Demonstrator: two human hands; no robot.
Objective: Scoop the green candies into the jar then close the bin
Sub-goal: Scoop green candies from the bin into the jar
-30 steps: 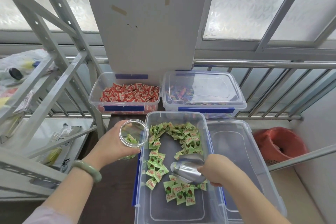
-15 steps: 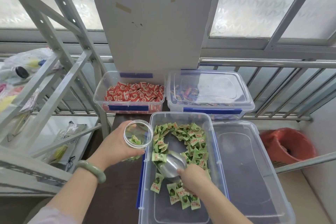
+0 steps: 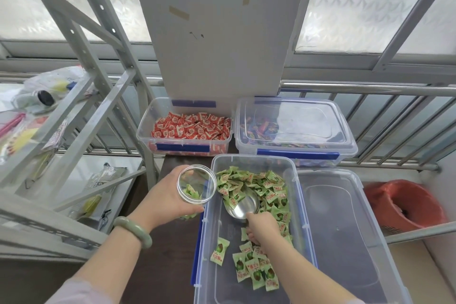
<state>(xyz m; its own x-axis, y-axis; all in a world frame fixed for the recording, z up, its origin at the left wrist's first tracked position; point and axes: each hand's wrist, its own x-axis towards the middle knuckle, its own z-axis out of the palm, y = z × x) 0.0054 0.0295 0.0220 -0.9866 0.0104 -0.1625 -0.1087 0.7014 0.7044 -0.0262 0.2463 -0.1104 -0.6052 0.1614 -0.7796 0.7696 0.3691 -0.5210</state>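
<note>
A: In the near clear plastic bin (image 3: pixel 293 205), the right hand (image 3: pixel 261 228) was clamped on the steel scoop (image 3: pixel 243 205), buried among green wrapped candies (image 3: pixel 256 182).

B: And the left hand (image 3: pixel 167 201) gripped the clear jar (image 3: pixel 197 184) just left; an overfull scoop could have spilled candies past that narrow mouth.

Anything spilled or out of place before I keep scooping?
Nothing stands out. The green candies are all inside the bin, the jar is upright in the left hand, and the lid lies flat beside the bin.

Jar (image 3: pixel 196 184) left of open bin (image 3: pixel 251 160), scoop (image 3: pixel 243 205) inside it, lid (image 3: pixel 345 229) to its right
</note>
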